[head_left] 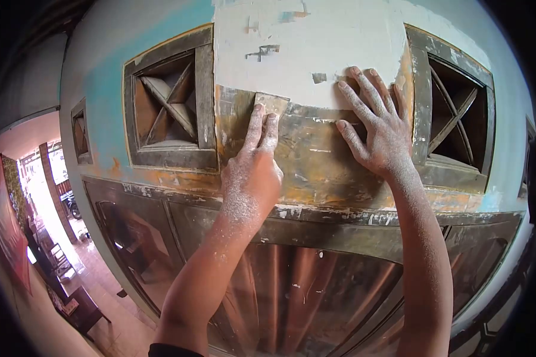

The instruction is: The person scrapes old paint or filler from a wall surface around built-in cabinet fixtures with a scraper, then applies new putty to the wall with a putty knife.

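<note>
My left hand, dusted with white powder, presses a small flat scraper against the wall with two extended fingers. The scraper lies at the lower edge of the white coating, where a brown and ochre bare patch begins. To the right, my right hand is spread on the wall with its fingers apart, holding nothing. Its fingertips touch the white area. Small dark patches show through the coating above both hands. The underside of the left palm is hidden.
Wooden vent frames with crossed slats stand left and right of the hands. Below runs a ledge with chipped paint over a dark panelled door. At the far left, furniture stands on a tiled floor.
</note>
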{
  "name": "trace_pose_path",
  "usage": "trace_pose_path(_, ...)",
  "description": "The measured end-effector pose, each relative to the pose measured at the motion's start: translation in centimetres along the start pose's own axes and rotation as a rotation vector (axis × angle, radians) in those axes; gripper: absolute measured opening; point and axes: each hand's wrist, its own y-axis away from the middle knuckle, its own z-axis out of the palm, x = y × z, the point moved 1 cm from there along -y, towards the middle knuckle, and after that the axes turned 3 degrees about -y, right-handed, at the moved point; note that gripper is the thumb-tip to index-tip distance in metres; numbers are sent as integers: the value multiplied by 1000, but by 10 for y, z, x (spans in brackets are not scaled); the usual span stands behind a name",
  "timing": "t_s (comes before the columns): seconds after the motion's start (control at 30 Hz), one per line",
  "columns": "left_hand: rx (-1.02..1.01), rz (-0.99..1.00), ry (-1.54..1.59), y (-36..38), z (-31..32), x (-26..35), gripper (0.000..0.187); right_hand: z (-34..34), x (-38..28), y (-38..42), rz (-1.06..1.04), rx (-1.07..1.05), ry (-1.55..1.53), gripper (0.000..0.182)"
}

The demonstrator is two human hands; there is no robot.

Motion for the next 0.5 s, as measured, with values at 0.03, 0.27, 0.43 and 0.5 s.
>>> trace_pose_path(0.03, -58, -50, -4, 1, -5, 5, 73, 0, 0, 0, -4, 2, 9, 62)
trace_pose_path(0.27, 10, 7, -7, -1, 6, -11, 77, -1, 0, 0, -1, -3, 22, 61)
trace_pose_path(0.43, 42, 30, -17, 6, 15, -18, 74, -1, -1, 0, 2, 13, 28, 61)
trace_pose_path(0.5, 22, 6, -19, -2, 6, -13, 74, 0, -1, -1, -4, 2, 29, 62)
